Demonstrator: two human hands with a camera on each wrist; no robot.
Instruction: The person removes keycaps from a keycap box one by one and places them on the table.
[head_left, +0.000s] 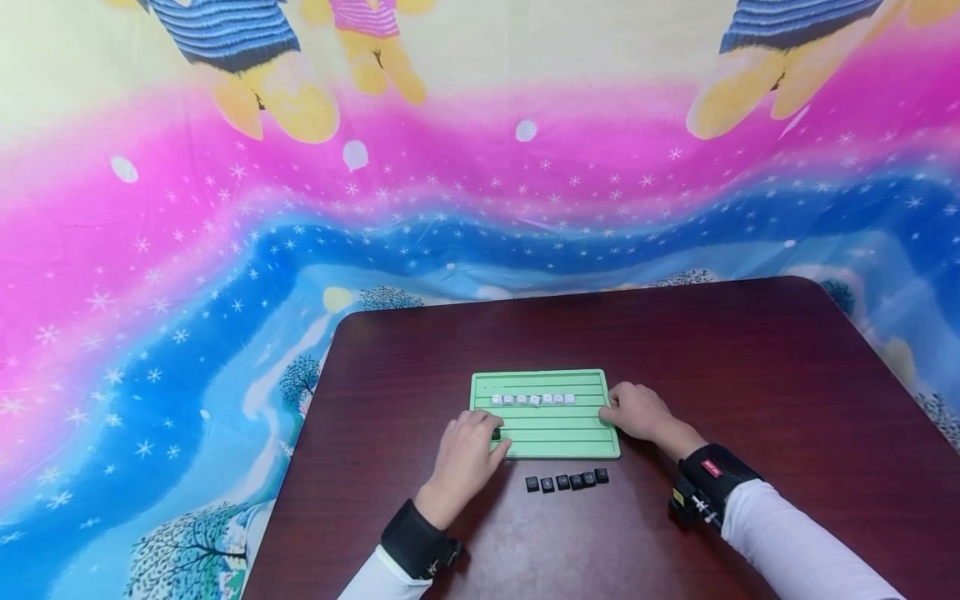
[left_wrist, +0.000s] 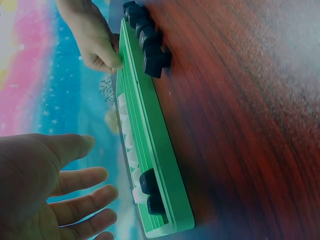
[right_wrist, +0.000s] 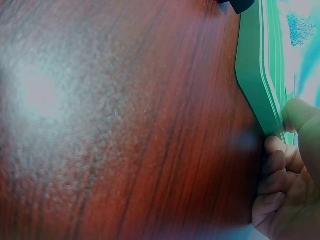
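A green ridged tray (head_left: 562,432) lies on the table, with a row of white keycaps (head_left: 534,401) across its upper part. My left hand (head_left: 467,446) hovers over the tray's left end, thumb and fingers apart and holding nothing. Below it, two black keycaps (left_wrist: 149,181) sit side by side in the tray in the left wrist view; the hand partly hides them in the head view. At the tray's right edge, my right hand (head_left: 641,410) grips the rim, its thumb (right_wrist: 298,112) on top and the other fingers curled against the outer side.
Several loose black keycaps (head_left: 576,481) form an uneven row on the dark wooden table (head_left: 720,350), just in front of the tray. Behind the table hangs a colourful printed cloth (head_left: 465,175). Both wrists wear black straps (head_left: 412,540) with small cameras.
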